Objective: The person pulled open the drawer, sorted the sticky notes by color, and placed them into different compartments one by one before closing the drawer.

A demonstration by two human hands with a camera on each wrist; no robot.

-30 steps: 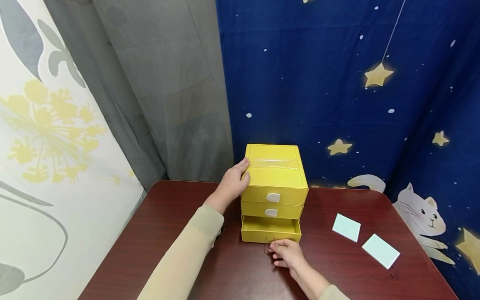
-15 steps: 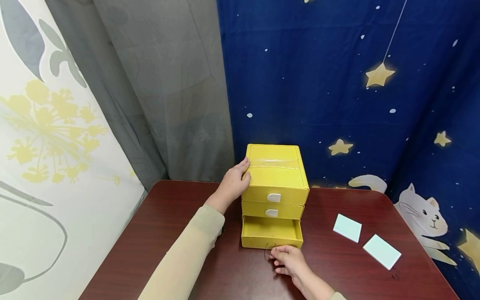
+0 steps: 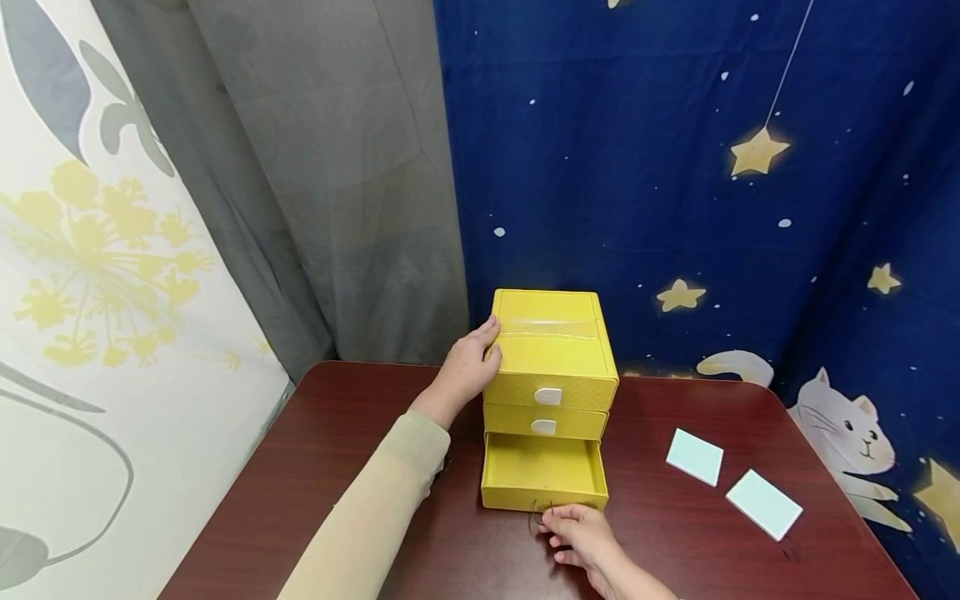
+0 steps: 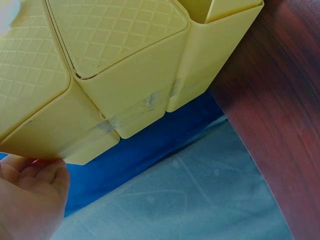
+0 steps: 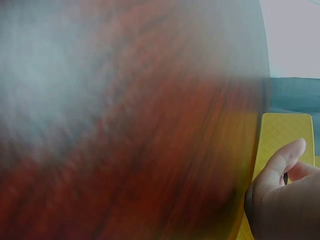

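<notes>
A yellow chest of three stacked drawers (image 3: 555, 358) stands at the middle of the table. My left hand (image 3: 465, 367) rests against its upper left side; in the left wrist view the fingers touch the yellow wall near the top. The bottom drawer (image 3: 498, 497) is pulled out, and its visible inside looks bare. At its front, my right hand (image 3: 581, 537) pinches a thin dark cord loop (image 3: 534, 518) between thumb and fingers. In the right wrist view the thumb and a finger meet before the yellow drawer front (image 5: 285, 127).
Two pale mint rectangular pads (image 3: 694, 456) lie to the right on the dark red table (image 3: 675, 550). White tabs (image 3: 548, 397) mark the upper two drawers. A blue star-patterned curtain (image 3: 600, 167) and a grey one (image 3: 337, 208) hang behind the table.
The bottom drawer has slid further out toward me as my right hand drew back with the cord loop. The left hand and the upper drawers stay in place.
</notes>
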